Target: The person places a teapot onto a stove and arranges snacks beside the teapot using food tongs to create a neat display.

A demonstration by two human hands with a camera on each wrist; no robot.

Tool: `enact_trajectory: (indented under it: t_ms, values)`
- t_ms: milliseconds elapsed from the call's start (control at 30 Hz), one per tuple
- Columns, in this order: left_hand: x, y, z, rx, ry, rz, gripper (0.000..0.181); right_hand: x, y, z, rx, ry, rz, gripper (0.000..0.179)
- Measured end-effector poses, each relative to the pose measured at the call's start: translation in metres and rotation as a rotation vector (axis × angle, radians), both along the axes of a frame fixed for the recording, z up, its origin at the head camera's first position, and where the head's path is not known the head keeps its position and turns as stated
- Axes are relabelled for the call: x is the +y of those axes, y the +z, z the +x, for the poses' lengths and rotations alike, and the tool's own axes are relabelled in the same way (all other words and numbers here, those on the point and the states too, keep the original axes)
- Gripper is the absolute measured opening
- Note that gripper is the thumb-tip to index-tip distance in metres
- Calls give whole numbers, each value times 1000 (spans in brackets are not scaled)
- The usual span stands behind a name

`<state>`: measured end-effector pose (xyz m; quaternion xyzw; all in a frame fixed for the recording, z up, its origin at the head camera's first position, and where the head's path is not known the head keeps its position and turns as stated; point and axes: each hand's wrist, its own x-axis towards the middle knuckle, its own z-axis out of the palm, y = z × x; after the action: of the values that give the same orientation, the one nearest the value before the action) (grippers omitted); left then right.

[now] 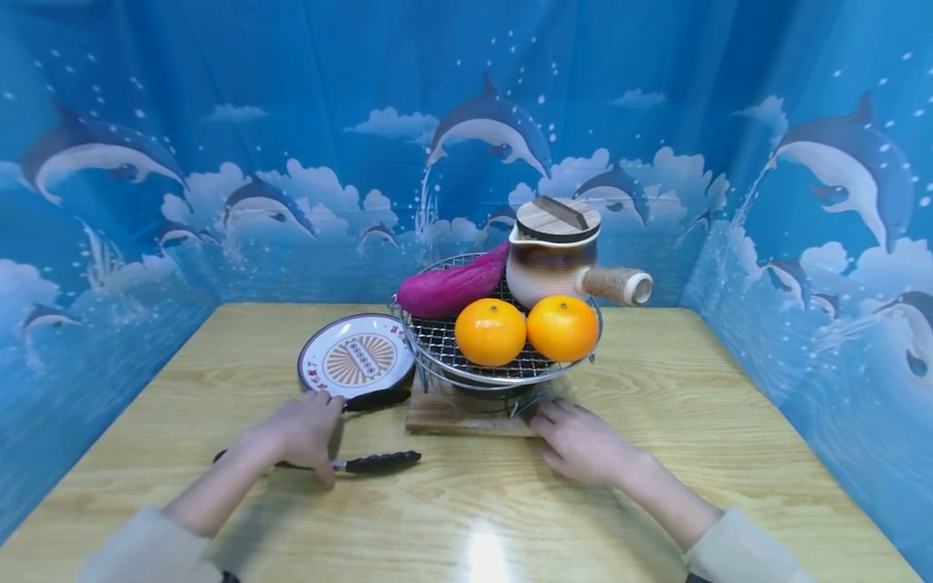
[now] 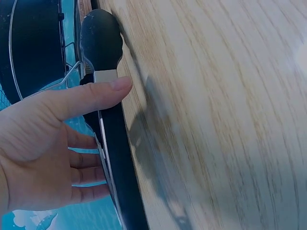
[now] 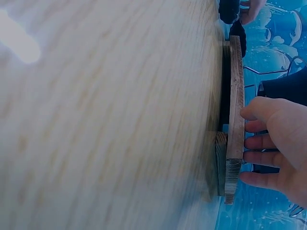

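In the head view my left hand is over a pair of black-tipped tongs at the left, their two arms spread apart. The left wrist view shows the thumb across one tong arm, while the fingers lie along the other side. My right hand is at the right front corner of a wooden board. In the right wrist view its fairly straight fingers touch the board's edge. On the board stands a small stove, mostly hidden under a round wire grill rack.
The rack carries a purple eggplant, two oranges and a side-handled clay teapot with a wooden lid. Left of it lies a patterned plate, beyond the tongs. Blue dolphin-print curtains surround the wooden table.
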<state>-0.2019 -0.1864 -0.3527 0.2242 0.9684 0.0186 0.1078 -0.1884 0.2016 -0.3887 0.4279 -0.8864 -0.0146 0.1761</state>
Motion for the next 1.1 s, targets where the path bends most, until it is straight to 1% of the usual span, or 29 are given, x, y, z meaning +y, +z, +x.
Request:
enact_trajectory:
  t_ms: [67, 233, 300, 600, 733, 867, 967, 1100]
  values:
    - [1, 0, 0, -3, -3, -7, 99, 0, 0, 0, 1, -1, -3, 23]
    - [4, -2, -1, -37, 5, -34, 110, 0, 0, 1, 4, 0, -3, 22]
    - [4, -3, -1, -44, 11, -42, 112, 0, 0, 1, 4, 1, -3, 22]
    - [5, -6, -1, -50, 30, -47, 97, 0, 1, 1, -7, -2, -1, 22]
    - [4, -6, -1, -52, 42, -44, 101, 0, 0, 1, -14, -8, 2, 22]
    - [5, 0, -2, -68, 43, -29, 109, 1, 0, 1, -21, -12, 6, 22]
    - [6, 8, -5, -70, 25, -14, 111, 1, 0, 0, -23, -13, 7, 22]
    - [7, 19, -10, -69, 20, 16, 109, 1, 1, 1, -30, -15, 4, 22]
